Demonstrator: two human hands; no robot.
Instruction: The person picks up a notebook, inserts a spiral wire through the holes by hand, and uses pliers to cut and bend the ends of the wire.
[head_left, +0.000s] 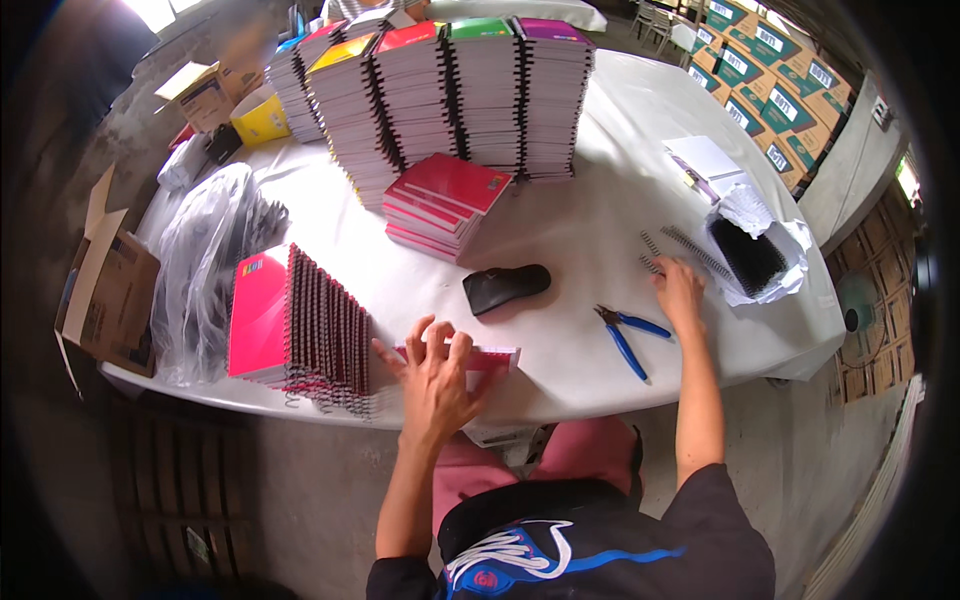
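Observation:
My left hand (437, 385) is at the table's front edge, its fingers curled over a red notebook (492, 359) that it partly hides. To the right, my right hand (681, 292) reaches to a short black spiral binding coil (649, 265), with its fingertips closed on the end. Another small coil (650, 242) and a longer coil (697, 251) lie beside it. Blue-handled cutting pliers (632, 338) rest open between my hands. A black, shoe-shaped object (507, 288) lies farther in, beyond the notebook.
At left, coil-bound red notebooks (262, 310) are stacked next to clear plastic bags (205, 260) and a cardboard box (115, 290). Loose red notebooks (445, 205) sit before tall notebook stacks (415, 100). At right, a paper wrapping (790, 275) holds many black coils (745, 255).

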